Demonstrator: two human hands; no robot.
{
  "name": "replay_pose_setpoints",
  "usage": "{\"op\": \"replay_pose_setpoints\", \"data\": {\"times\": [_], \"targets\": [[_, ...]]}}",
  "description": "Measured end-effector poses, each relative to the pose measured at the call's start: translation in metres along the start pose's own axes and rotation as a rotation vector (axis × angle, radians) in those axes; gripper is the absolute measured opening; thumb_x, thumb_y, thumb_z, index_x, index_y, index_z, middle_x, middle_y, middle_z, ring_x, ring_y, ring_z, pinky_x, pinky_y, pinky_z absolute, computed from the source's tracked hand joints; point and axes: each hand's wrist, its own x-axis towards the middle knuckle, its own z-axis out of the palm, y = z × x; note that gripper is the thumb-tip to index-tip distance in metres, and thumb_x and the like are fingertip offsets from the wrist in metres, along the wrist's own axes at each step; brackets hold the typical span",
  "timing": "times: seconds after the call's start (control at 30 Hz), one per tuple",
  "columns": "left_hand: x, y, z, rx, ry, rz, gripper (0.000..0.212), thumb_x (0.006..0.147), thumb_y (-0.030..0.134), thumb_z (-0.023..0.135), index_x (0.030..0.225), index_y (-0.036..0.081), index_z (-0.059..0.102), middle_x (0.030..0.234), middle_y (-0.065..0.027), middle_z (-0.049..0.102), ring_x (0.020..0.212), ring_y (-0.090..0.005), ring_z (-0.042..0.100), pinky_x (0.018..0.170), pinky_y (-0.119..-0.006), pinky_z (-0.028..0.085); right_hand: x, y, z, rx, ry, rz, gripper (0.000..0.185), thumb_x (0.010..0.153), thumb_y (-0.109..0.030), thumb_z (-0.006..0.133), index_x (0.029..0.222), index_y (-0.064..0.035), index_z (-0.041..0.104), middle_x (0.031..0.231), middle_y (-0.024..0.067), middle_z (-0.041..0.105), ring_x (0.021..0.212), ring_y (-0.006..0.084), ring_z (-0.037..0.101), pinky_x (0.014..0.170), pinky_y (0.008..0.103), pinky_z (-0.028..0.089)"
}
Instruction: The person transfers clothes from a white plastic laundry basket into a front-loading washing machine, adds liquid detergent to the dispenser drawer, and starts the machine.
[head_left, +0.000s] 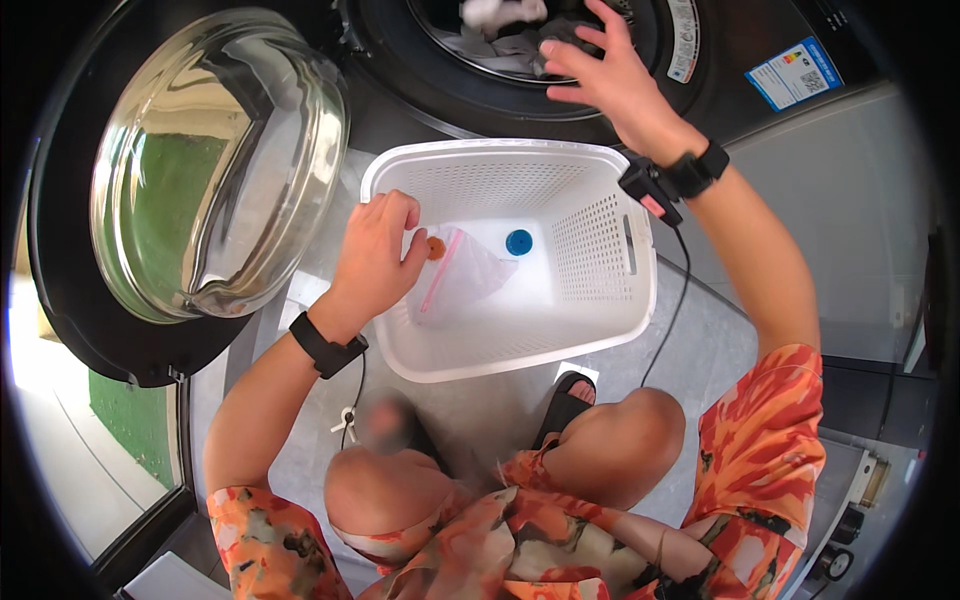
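A white plastic laundry basket (510, 360) stands on the floor in front of me, below the opening of a front-loading washing machine. Inside it lie a clear zip bag with a pink seal (469, 274), an orange round object (436, 248) and a blue round object (519, 242). My left hand (384, 255) is over the basket's left rim, fingers curled and thumb apart; nothing shows in its grasp. Spread fingers mark my right hand (600, 79), at the lower right of the drum opening, holding nothing. Grey and white laundry (510, 45) lies in the drum behind it.
The washer's round glass door (217, 165) stands open at the left. A label with a printed code (796, 73) is on the machine's front. Thin cables hang from both wrist devices, the right one (675, 300) beside the basket. My knees and sandalled feet are near the basket.
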Motion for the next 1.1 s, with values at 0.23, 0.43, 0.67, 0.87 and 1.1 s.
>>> {"op": "replay_pose_setpoints", "data": {"times": [0.23,0.43,0.67,0.87,1.1], "targets": [[0.002,0.001,-0.003,0.062,-0.047,0.012,0.026,0.089,0.000,0.074,0.103,0.009,0.053,0.095,-0.0064,0.058,0.088,-0.0304,0.060,0.080,-0.043,0.041,-0.064,0.080,0.036,-0.419,-0.863,0.083,0.025,0.100,-0.026,0.076,0.111,-0.0043,0.078,0.098,0.0107,0.080,0.088,0.0221,0.078,0.079,0.0373,0.062],[0.004,0.001,0.000,0.039,-0.031,0.004,0.024,0.089,0.000,0.073,0.100,0.009,0.054,0.092,-0.0065,0.059,0.085,-0.0305,0.059,0.078,-0.043,0.041,-0.076,0.262,0.104,-1.104,-1.241,0.127,0.033,0.091,-0.025,0.076,0.114,-0.0018,0.078,0.112,0.0195,0.081,0.111,0.0409,0.075,0.093,0.0520,0.060],[0.007,0.002,-0.004,-0.004,0.001,-0.013,0.023,0.088,-0.003,0.072,0.099,0.008,0.055,0.089,-0.0070,0.060,0.083,-0.0307,0.060,0.077,-0.043,0.041,-0.106,0.376,0.140,-1.132,-0.821,0.288,0.055,0.087,-0.018,0.080,0.137,-0.0001,0.064,0.136,0.0335,0.064,0.117,0.0487,0.073,0.097,0.0550,0.063],[0.010,0.004,0.002,-0.045,-0.040,-0.034,0.024,0.086,-0.005,0.072,0.097,0.008,0.055,0.089,-0.0066,0.060,0.083,-0.0303,0.060,0.077,-0.042,0.041,-0.115,0.346,0.141,-1.109,-1.189,0.233,0.054,0.083,-0.027,0.083,0.135,-0.0154,0.071,0.134,0.0233,0.066,0.115,0.0420,0.073,0.094,0.0547,0.062],[0.002,-0.001,-0.005,-0.027,-0.004,-0.029,0.024,0.087,-0.004,0.072,0.098,0.008,0.055,0.089,-0.0063,0.060,0.084,-0.0300,0.060,0.078,-0.042,0.041,-0.085,0.111,0.096,-0.543,-1.100,-0.178,0.048,0.088,-0.028,0.082,0.133,-0.0165,0.069,0.128,0.0126,0.069,0.115,0.0368,0.071,0.096,0.0473,0.058]]}}
